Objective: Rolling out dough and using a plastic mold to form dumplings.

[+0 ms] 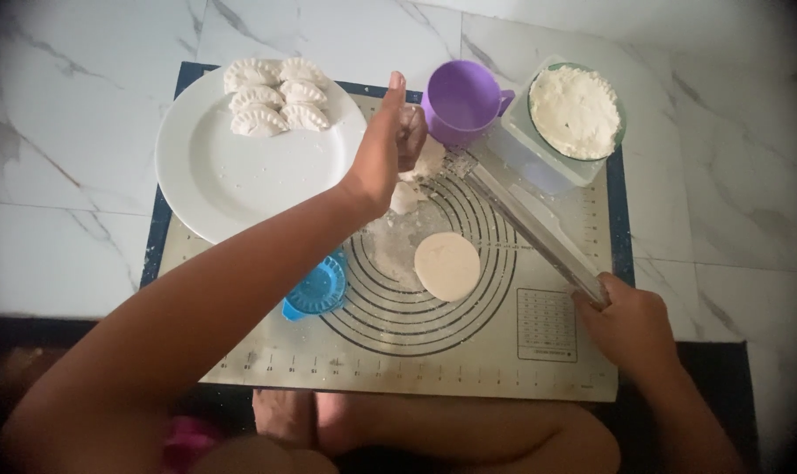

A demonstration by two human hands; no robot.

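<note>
The left hand (382,145) is curled shut around a lump of white dough (413,132), thumb up, at eleven o'clock from the flat round disc of rolled dough (447,265) lying on the ringed silicone pastry mat (539,351). The right hand (631,326), at four o'clock from the disc, grips the end of a long clear rolling pin (526,224), fingers closed round it. A purple plastic cup (461,98) stands at one o'clock of the left hand; a white plate (231,175) of pleated dumplings (274,95) at nine.
</note>
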